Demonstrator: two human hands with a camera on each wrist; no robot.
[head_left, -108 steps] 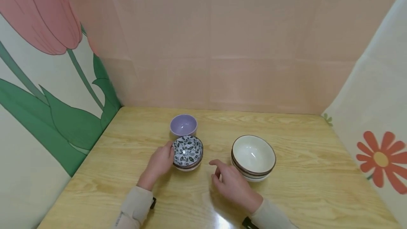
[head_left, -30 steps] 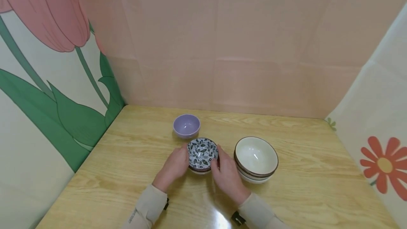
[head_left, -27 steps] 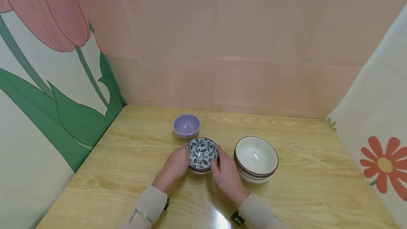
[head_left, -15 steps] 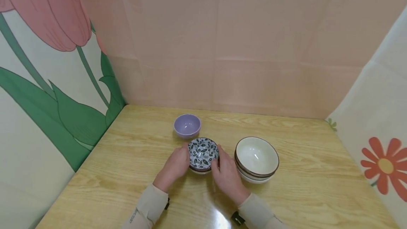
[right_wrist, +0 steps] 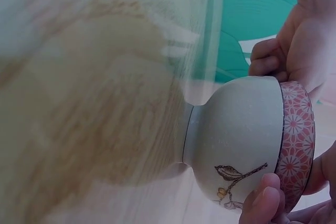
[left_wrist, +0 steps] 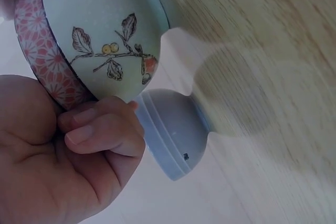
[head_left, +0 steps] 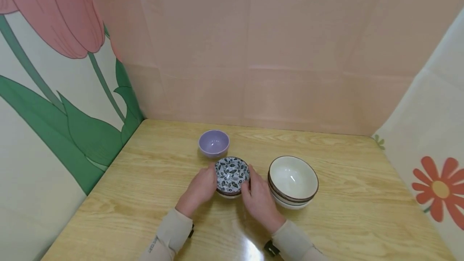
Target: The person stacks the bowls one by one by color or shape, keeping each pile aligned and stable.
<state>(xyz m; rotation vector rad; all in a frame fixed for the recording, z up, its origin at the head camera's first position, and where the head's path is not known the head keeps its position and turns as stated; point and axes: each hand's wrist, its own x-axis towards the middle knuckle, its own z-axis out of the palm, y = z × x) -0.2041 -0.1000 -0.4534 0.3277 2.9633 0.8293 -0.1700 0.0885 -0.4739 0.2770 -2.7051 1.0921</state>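
A small bowl [head_left: 232,174] with a dark leaf pattern inside stands upright at the middle of the table, nested in a pale green bowl [left_wrist: 113,35] painted with a leafy branch. Its red flower-patterned outer band [right_wrist: 298,140] shows above the lower bowl in both wrist views. My left hand [head_left: 199,189] grips the stack's left side at the rim, fingers curled against the red band. From the right, my right hand [head_left: 260,200] holds the same rim, thumb on the near side. In the right wrist view the lower bowl's foot meets the table.
Behind the stack sits a purple bowl [head_left: 214,144]. A stack of larger cream bowls [head_left: 293,178] with brown rims stands close beside my right hand. A pink cloth wall [head_left: 246,51] closes off the table's back edge [head_left: 282,131].
Since the oldest frame, the patterned bowl stack has moved right, away from the purple bowl, and my right hand has taken hold of its rim. Over the last second it has stayed still.
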